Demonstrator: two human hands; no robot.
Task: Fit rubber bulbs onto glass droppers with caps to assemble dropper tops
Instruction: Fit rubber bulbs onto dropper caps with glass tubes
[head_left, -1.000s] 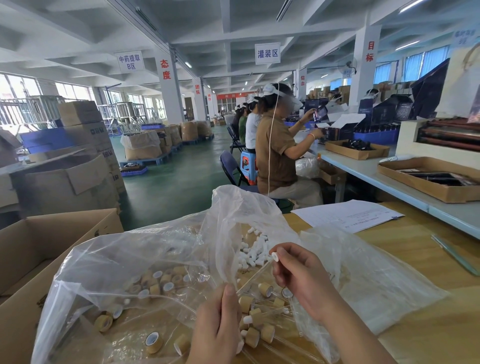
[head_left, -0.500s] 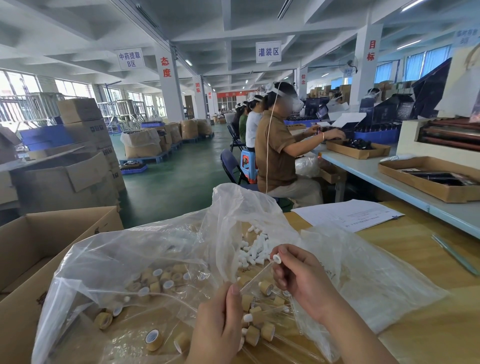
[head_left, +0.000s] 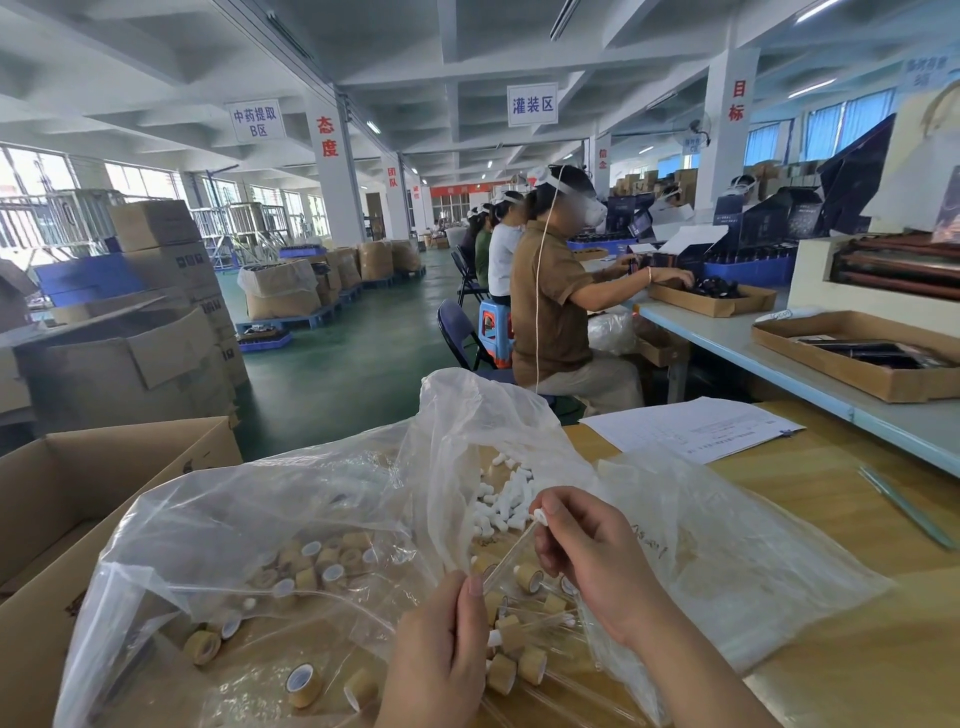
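At the near edge of the wooden table (head_left: 857, 639), a person's two hands meet just above a litter of loose parts. The right hand (head_left: 597, 566) pinches the white rubber bulb (head_left: 540, 516) at the upper end of a glass dropper (head_left: 511, 551). The tube slants down to the left hand (head_left: 441, 654), whose thumb and forefinger nip its lower tip. Whether a cap sits on this one, I cannot tell.

Beneath the hands lie tan caps (head_left: 519, 670) and more clear tubes (a fair jumble). Just beyond them a heap of white bulbs (head_left: 501, 501) sits in the mouth of a crumpled clear plastic bag (head_left: 291, 499). Further caps show through the bag to the left. An open cardboard box (head_left: 62, 493) stands beside it, and a paper sheet (head_left: 691, 428) lies farther up the table.
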